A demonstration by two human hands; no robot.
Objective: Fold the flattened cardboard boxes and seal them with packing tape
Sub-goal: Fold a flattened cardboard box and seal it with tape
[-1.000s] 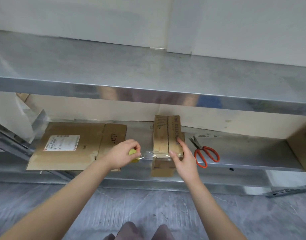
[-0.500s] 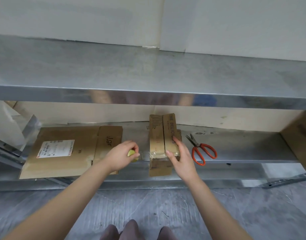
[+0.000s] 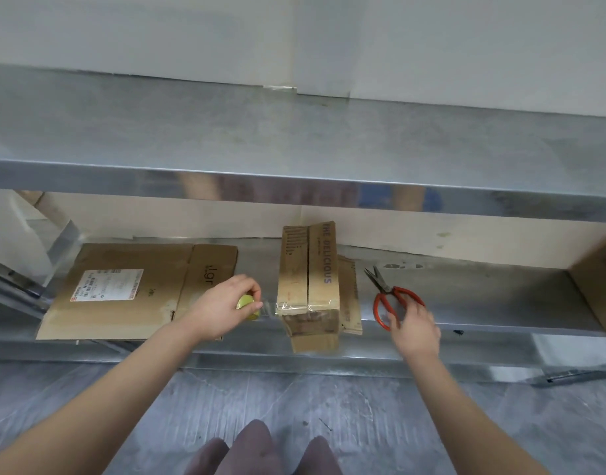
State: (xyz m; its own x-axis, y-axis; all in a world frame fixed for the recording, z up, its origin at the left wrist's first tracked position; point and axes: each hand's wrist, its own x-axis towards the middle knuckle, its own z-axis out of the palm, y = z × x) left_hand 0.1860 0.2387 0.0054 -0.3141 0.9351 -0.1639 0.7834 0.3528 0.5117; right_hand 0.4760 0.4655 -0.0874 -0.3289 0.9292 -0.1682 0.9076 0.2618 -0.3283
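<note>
**When the Seal Was Ready to Be Cut**

While the left hand (image 3: 222, 308) pinched a small yellow-green roll of clear packing tape (image 3: 247, 303) between thumb and curled fingers, a short strip of clear tape (image 3: 270, 308) stretched from it to a narrow brown cardboard box (image 3: 308, 286) printed "THE DELICIOUS". That box stood folded on the lower galvanised metal shelf (image 3: 483, 296), near its front edge, with glossy tape crossing the near end of its top seam. No hand touched it.

The right hand (image 3: 414, 330) was at the loops of a pair of red-handled metal scissors (image 3: 385, 296), which lay on the shelf just right of the box. Motion blur hid whether its fingers had closed round the handles.

To the left, a flattened brown cardboard box with a white label (image 3: 123, 289) lay on the same shelf, partly under the left wrist and not yet folded.

The small box looked light and stiff, so it would probably slide on the smooth metal if the tape were tugged sideways. The strip, thin and sticky, would likely cling to itself once slack. It seemed best kept taut from the roll and cut close to the box's edge. The scissors were best taken by the loops, since the blades pointed toward the back of the shelf.
</note>
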